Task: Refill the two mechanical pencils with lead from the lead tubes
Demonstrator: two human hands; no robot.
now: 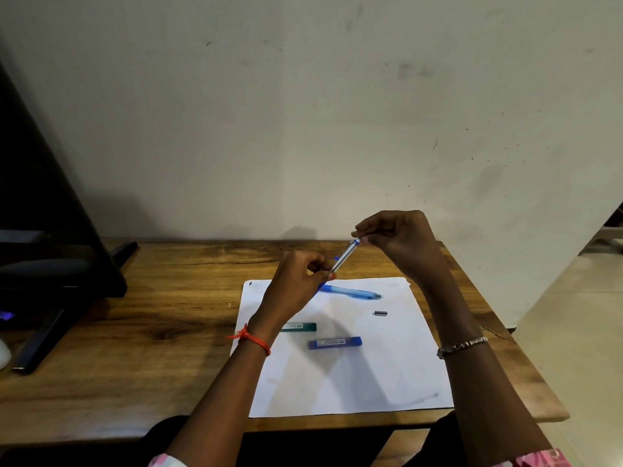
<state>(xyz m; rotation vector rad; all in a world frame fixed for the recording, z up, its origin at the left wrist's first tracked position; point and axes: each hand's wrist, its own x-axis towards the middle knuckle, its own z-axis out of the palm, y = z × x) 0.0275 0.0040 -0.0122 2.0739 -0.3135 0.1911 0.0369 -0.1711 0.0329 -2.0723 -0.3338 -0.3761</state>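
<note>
We see silver mechanical pencil (344, 255) held above white paper (354, 382), long axis lower-left to upper-right; left hand (298, 281) pinches lower end, tip hidden in fingers; right hand (401, 239) fingertips pinch upper end; lead there too small to tell; green lead tube (300, 327), blue lead tube (334, 342) on paper, nearer left hand

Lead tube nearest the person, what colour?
The lead tube is blue; the head view shows it best.

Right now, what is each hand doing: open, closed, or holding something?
Left hand: closed, gripping the silver pencil at its lower end.
Right hand: closed, pinching that pencil's top end.
</note>
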